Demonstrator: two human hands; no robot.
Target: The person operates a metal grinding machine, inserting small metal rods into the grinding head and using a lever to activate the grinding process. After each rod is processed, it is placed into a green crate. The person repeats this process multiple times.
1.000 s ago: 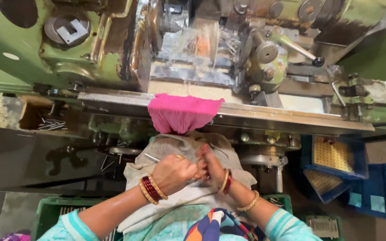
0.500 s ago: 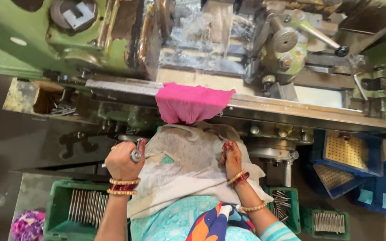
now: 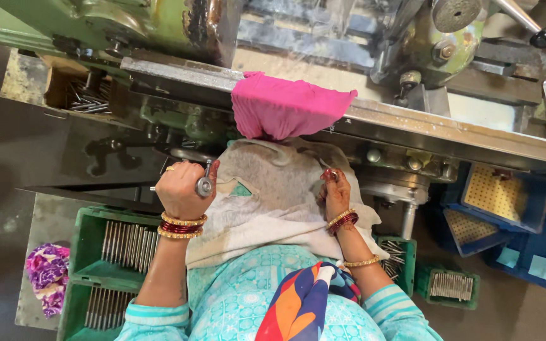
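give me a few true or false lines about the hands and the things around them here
1. The left hand grips a round metal knob. True.
2. A blue cloth hangs over the machine's edge. False: the cloth is pink.
3. The right hand rests on the green crate. False: it pinches a small metal piece above the whitish lap cloth.
4. Metal rods fill the green crate at the left. True.

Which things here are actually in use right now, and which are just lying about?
In use: left hand gripping a metal handle; right hand pinching a thin metal pin; white cloth on the lap.

Lying about: pink cloth, green crates, blue trays.
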